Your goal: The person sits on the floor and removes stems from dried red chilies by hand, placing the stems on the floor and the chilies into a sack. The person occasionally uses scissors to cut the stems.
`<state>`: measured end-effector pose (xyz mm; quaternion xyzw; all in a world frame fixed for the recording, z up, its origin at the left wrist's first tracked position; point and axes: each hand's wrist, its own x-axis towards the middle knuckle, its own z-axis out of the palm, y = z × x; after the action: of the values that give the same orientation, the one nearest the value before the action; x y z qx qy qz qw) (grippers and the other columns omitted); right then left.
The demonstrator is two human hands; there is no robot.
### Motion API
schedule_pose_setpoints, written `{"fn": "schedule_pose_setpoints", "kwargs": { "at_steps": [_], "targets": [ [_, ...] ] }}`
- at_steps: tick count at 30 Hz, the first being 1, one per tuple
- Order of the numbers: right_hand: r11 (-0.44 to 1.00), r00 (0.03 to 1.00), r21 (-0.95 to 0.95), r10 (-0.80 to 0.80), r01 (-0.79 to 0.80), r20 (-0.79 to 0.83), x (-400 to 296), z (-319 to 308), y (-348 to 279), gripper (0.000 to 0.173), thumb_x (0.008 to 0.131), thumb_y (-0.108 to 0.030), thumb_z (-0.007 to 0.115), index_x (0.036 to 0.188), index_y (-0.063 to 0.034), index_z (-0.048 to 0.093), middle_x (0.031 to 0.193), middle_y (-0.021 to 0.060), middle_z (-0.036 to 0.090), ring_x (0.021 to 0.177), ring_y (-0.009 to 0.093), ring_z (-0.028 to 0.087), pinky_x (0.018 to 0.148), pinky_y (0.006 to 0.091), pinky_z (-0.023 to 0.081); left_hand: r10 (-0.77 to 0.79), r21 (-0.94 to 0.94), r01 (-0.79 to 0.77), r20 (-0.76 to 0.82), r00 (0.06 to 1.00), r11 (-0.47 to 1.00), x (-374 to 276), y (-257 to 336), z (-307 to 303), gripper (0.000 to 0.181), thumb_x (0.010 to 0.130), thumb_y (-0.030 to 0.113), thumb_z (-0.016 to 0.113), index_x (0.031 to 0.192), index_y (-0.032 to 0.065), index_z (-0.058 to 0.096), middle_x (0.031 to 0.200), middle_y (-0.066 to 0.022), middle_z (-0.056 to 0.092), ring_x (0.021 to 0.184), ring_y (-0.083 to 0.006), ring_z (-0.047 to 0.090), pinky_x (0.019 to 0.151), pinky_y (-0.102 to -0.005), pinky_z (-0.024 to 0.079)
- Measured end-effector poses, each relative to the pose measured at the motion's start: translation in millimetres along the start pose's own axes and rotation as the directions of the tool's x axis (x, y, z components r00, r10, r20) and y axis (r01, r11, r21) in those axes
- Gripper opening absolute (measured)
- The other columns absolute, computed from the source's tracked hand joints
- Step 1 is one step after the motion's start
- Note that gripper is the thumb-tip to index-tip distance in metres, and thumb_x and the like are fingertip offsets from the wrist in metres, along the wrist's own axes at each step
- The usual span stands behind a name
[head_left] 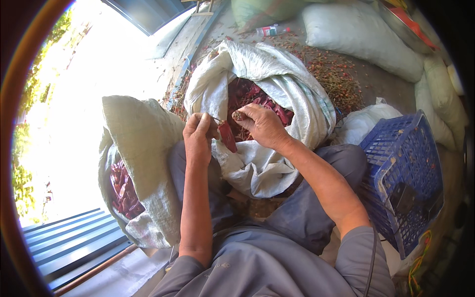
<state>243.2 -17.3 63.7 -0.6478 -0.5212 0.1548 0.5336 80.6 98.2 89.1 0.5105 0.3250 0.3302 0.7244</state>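
Observation:
A dried red chili pepper (pixel 227 136) hangs from its thin stem, which my left hand (pixel 198 130) pinches between thumb and forefinger. Just to the right, my right hand (pixel 265 126) has its fingers curled in, apart from the pepper. A small, rough, brown round piece (pixel 238 115) shows at its fingertips; whether it is held or covers a fingertip is unclear. Both hands are over the mouth of a white woven sack (pixel 259 63) with its rim rolled down. Inside lie dark red dried chili peppers (pixel 272 107), partly hidden by my right hand.
Another woven sack (pixel 148 122), with dried peppers (pixel 124 189) in its opening, leans by my left knee. A blue plastic crate (pixel 386 159) stands tilted at my right. Stems and debris (pixel 336 80), a plastic bottle (pixel 272 30) and a full white sack (pixel 360 39) lie beyond.

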Motion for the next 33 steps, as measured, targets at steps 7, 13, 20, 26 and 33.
{"fn": "schedule_pose_setpoints", "kwargs": {
  "at_steps": [7,13,20,26,33],
  "targets": [
    [0.95,0.983,0.262,0.152,-0.173,0.099,2,13,-11,0.018,0.092,-0.015,0.065,0.104,-0.0026,0.066,0.099,0.0169,0.069,0.091,0.035,0.068,0.076,0.0406,0.053,-0.042,-0.382,0.061,0.058,0.997,0.922,-3,-4,17,0.015,0.102,0.02,0.056,0.093,0.008,0.056,0.081,0.0001,0.057,0.071,-0.0096,0.054,0.066,-0.0266,0.047],
    [0.974,0.981,0.149,0.158,-0.173,0.111,3,11,-17,0.022,0.096,-0.017,0.058,0.109,-0.0003,0.063,0.094,0.0185,0.069,0.089,0.033,0.067,0.076,0.0418,0.052,0.026,-0.374,-0.061,-0.1,0.995,0.925,-2,-8,28,0.016,0.103,0.021,0.054,0.094,0.0073,0.056,0.084,-0.0009,0.06,0.07,-0.0092,0.053,0.066,-0.0266,0.047],
    [0.919,0.976,0.336,0.172,-0.208,0.134,0,16,-8,0.036,0.096,-0.03,0.059,0.112,0.0022,0.06,0.097,0.0264,0.067,0.093,0.043,0.065,0.078,0.0447,0.052,0.167,0.134,-0.129,-0.332,0.928,0.983,-6,-22,30,0.018,0.103,0.019,0.053,0.097,0.0022,0.057,0.086,-0.0048,0.063,0.072,-0.0101,0.057,0.065,-0.0246,0.048],
    [0.945,0.955,0.2,0.22,-0.259,0.197,1,12,-21,0.045,0.095,-0.04,0.06,0.113,0.0019,0.06,0.098,0.0265,0.068,0.093,0.044,0.066,0.078,0.046,0.052,0.206,0.165,-0.153,-0.382,0.901,0.974,-12,-25,40,0.022,0.104,0.021,0.053,0.093,0.0018,0.056,0.082,-0.0046,0.065,0.069,-0.0089,0.057,0.061,-0.0251,0.048],
    [0.986,0.981,-0.002,0.165,-0.166,0.106,-2,12,-16,0.048,0.093,-0.044,0.062,0.113,-0.0008,0.058,0.096,0.0242,0.068,0.092,0.042,0.067,0.078,0.0491,0.052,0.164,0.053,-0.155,-0.383,0.909,0.986,-11,-19,37,0.018,0.103,0.017,0.052,0.097,0.0007,0.056,0.089,-0.0095,0.068,0.074,-0.0125,0.065,0.065,-0.0273,0.053]
  ]
}}
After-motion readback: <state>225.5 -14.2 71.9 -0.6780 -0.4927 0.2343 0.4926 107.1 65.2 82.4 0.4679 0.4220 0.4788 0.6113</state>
